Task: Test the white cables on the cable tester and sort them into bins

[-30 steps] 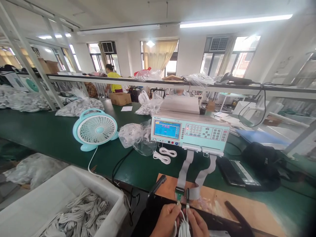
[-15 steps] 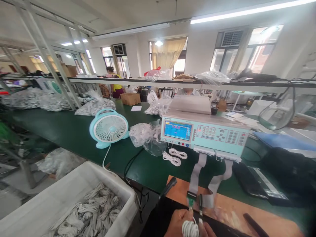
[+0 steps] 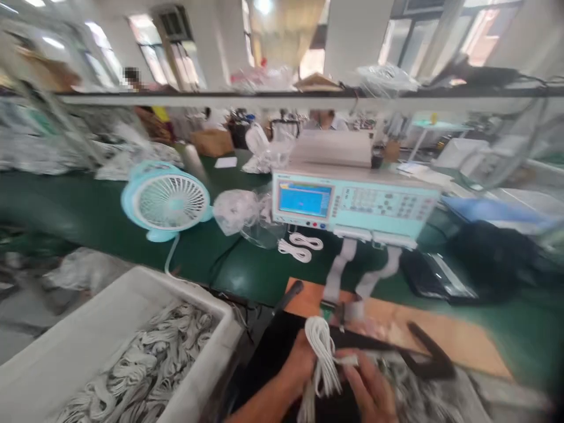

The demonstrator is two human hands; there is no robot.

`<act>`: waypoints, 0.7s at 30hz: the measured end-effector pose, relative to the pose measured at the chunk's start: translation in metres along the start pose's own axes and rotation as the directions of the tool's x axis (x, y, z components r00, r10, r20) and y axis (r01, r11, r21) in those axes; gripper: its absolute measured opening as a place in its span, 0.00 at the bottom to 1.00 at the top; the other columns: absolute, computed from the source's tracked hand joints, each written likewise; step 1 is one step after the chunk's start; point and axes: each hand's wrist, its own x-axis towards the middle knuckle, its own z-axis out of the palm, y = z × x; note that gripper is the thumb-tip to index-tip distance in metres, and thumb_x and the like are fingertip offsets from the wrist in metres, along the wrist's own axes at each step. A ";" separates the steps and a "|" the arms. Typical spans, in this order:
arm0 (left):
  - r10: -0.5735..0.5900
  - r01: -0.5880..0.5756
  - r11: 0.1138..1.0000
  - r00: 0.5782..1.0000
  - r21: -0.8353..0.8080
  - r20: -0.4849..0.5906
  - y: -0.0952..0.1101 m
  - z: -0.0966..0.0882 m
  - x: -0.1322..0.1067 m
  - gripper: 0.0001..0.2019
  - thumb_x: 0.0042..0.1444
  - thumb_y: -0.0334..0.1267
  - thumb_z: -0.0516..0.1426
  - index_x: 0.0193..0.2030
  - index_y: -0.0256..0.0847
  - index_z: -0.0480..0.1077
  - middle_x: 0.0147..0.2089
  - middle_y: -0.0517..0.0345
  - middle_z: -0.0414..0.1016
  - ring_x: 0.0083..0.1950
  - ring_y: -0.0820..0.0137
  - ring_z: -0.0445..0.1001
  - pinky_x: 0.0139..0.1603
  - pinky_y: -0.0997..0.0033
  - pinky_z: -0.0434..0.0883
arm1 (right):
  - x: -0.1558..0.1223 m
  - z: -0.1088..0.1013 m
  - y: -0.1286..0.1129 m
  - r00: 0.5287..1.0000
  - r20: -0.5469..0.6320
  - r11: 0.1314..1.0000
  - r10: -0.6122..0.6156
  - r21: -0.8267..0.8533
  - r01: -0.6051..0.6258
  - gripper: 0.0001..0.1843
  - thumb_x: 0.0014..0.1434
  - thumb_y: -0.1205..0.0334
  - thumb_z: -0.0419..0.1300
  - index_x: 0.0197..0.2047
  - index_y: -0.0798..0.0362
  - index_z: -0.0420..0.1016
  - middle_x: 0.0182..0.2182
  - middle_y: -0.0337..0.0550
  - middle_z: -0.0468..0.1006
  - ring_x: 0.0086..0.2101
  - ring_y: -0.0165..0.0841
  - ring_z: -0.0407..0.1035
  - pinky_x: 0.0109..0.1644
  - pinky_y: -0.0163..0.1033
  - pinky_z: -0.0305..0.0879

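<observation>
A coiled white cable [image 3: 323, 352] is gripped by my left hand [image 3: 296, 365], whose fingers are partly hidden behind the coil. Just right of it, my right hand [image 3: 372, 388] has its fingers closed on a pale end of that cable, blurred by motion. Beyond the hands, a green connector [image 3: 326, 313] sits at the end of a grey ribbon cable [image 3: 335, 276]. A second ribbon [image 3: 378, 279] hangs beside it. Both run down from a light-blue cable tester [image 3: 348, 205] with a lit screen.
A white bin [image 3: 110, 317] at lower left holds many coiled cables. Two white cable coils [image 3: 304, 247] lie before the tester. A blue fan [image 3: 170, 197] stands to the left. A dark armrest-like bar [image 3: 427, 352] is at right, near more grey cables. People are in the background.
My hands have brought the coiled cable away from the connectors, toward me, and the coil now stands up. The screen's display has changed. My view has tilted down.
</observation>
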 end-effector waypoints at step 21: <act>0.151 -0.191 0.938 0.976 0.291 0.156 0.013 -0.001 -0.005 0.23 0.49 0.56 0.56 0.22 0.34 0.68 0.17 0.63 0.62 0.19 0.77 0.58 0.22 0.77 0.57 | 0.025 0.003 0.036 1.000 0.027 0.998 -0.015 -0.065 0.016 0.14 0.56 0.56 0.57 0.28 0.58 0.75 0.22 0.39 0.71 0.25 0.30 0.60 0.29 0.33 0.56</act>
